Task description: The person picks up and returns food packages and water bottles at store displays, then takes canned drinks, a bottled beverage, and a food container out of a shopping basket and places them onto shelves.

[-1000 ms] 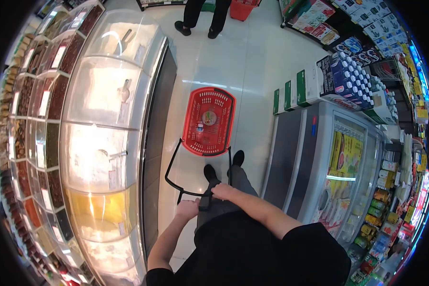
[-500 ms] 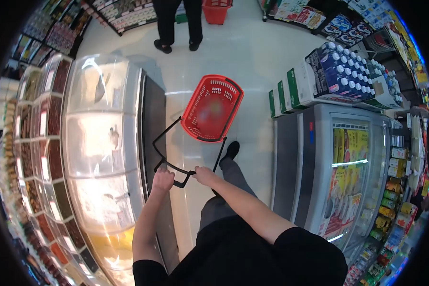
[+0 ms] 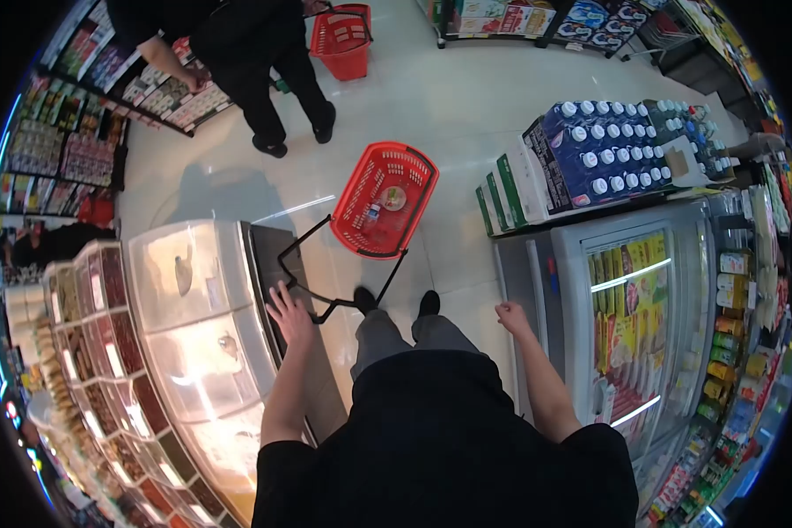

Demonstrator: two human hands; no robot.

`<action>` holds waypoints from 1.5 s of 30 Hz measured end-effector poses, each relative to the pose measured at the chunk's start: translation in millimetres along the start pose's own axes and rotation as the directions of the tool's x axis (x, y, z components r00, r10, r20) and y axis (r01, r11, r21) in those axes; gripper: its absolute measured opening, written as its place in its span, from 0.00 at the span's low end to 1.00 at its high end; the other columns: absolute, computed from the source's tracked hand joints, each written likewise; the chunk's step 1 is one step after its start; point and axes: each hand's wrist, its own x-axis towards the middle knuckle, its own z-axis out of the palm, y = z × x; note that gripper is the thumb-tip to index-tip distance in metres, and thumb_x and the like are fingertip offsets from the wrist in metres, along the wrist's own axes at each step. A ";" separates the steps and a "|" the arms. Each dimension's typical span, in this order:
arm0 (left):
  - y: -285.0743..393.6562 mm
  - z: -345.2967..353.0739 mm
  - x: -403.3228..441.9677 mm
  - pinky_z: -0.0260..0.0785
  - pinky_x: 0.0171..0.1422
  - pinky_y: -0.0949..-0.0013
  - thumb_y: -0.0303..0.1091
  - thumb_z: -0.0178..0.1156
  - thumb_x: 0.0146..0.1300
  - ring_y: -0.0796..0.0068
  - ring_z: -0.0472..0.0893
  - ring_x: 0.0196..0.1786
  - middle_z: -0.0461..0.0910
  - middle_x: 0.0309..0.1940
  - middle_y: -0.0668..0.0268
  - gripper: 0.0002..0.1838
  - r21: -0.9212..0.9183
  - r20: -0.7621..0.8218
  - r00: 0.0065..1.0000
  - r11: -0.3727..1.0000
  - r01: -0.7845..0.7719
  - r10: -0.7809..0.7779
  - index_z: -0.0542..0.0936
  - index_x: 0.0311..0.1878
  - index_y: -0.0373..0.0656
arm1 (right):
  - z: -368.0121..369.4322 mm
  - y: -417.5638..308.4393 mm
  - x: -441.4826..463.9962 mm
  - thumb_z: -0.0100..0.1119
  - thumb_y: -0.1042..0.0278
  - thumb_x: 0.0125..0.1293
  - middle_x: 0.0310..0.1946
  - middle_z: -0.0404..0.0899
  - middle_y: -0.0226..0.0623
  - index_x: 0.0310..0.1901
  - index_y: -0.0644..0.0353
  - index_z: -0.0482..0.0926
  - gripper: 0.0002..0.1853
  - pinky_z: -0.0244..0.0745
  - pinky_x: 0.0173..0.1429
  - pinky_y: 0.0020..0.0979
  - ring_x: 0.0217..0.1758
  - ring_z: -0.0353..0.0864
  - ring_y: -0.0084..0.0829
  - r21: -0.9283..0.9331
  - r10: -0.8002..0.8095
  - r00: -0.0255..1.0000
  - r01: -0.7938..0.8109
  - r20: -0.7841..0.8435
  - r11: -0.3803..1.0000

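Note:
A red shopping basket (image 3: 345,204) with slotted sides is on the floor ahead of me. Inside lie a round clear-looking pack (image 3: 393,199) and a small blue-and-white item (image 3: 373,212). Its long black pull handle (image 3: 385,287) stretches back toward my feet. My left hand (image 3: 290,317) has its fingers spread, right beside the handle's left end; whether it touches the handle I cannot tell. Out to the right, my right hand (image 3: 513,318) hangs with curled fingers near the glass-fronted cooler (image 3: 550,255), and nothing shows in it.
Clear-lidded bins (image 3: 189,330) line my left side. On the right, bottled drinks in packs (image 3: 603,145) are stacked by the cooler. Ahead stands a person in black (image 3: 238,53), next to another red basket (image 3: 341,55). Pale tiled floor (image 3: 449,255) runs between.
My right hand has let go of the handle and swung out right. My left hand's fingers have spread. Both feet now show together, and the person ahead appears nearer and further left.

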 end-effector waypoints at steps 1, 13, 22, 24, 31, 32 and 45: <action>-7.7 3.1 9.8 0.32 0.71 0.36 0.37 0.52 0.59 0.49 0.38 0.75 0.49 0.72 0.52 0.17 0.182 0.082 0.986 0.970 -0.159 0.146 0.78 0.51 0.44 | -4.8 -4.4 -5.2 0.57 0.57 0.59 0.33 0.81 0.44 0.41 0.69 0.79 0.19 0.76 0.41 0.33 0.36 0.83 0.34 0.132 0.117 0.993 -0.119 0.022 0.984; -93.0 30.1 229.5 0.55 0.63 0.59 0.35 0.56 0.55 0.66 0.76 0.49 0.82 0.36 0.65 0.09 0.196 0.405 0.707 0.701 -0.686 0.580 0.85 0.33 0.48 | 68.2 -128.1 -15.3 0.53 0.57 0.63 0.39 0.79 0.41 0.48 0.64 0.74 0.19 0.73 0.41 0.32 0.39 0.81 0.32 0.532 0.459 0.876 -0.462 0.148 0.709; -54.4 -26.9 431.1 0.45 0.70 0.54 0.36 0.52 0.61 0.69 0.72 0.57 0.82 0.44 0.68 0.11 0.421 0.394 0.671 0.526 -0.739 0.628 0.84 0.42 0.51 | 109.7 -184.7 -63.2 0.54 0.59 0.62 0.34 0.79 0.38 0.43 0.62 0.76 0.15 0.73 0.36 0.31 0.34 0.77 0.30 0.652 0.663 0.740 -0.559 0.115 0.512; -32.5 -48.8 459.9 0.45 0.70 0.54 0.36 0.52 0.61 0.68 0.73 0.56 0.82 0.44 0.69 0.11 0.443 0.388 0.646 0.482 -0.756 0.658 0.84 0.42 0.51 | 122.6 -189.5 -70.4 0.55 0.60 0.61 0.29 0.77 0.34 0.37 0.61 0.77 0.11 0.72 0.33 0.31 0.30 0.75 0.28 0.665 0.721 0.675 -0.612 0.156 0.428; 51.2 -98.9 531.9 0.49 0.67 0.56 0.36 0.53 0.60 0.69 0.75 0.53 0.83 0.39 0.68 0.10 0.457 0.394 0.516 0.325 -0.828 0.760 0.84 0.38 0.52 | 149.1 -216.3 -44.4 0.55 0.62 0.59 0.31 0.79 0.42 0.39 0.67 0.78 0.14 0.72 0.30 0.33 0.29 0.81 0.34 0.650 0.720 0.633 -0.680 0.286 0.339; 65.7 -112.3 533.4 0.50 0.66 0.56 0.36 0.53 0.60 0.68 0.76 0.51 0.83 0.37 0.68 0.10 0.454 0.391 0.503 0.314 -0.834 0.771 0.84 0.37 0.53 | 137.5 -230.3 -35.5 0.56 0.61 0.59 0.30 0.79 0.40 0.38 0.66 0.78 0.15 0.73 0.30 0.33 0.29 0.81 0.33 0.650 0.732 0.624 -0.681 0.275 0.336; 293.6 -262.5 573.4 0.71 0.50 0.62 0.38 0.55 0.51 0.63 0.82 0.47 0.82 0.41 0.57 0.15 0.240 0.568 0.277 0.165 -0.957 0.775 0.84 0.38 0.43 | -16.8 -274.4 98.5 0.56 0.57 0.61 0.33 0.80 0.37 0.41 0.63 0.78 0.16 0.73 0.33 0.27 0.32 0.81 0.29 0.926 0.675 0.734 -0.204 -0.070 0.318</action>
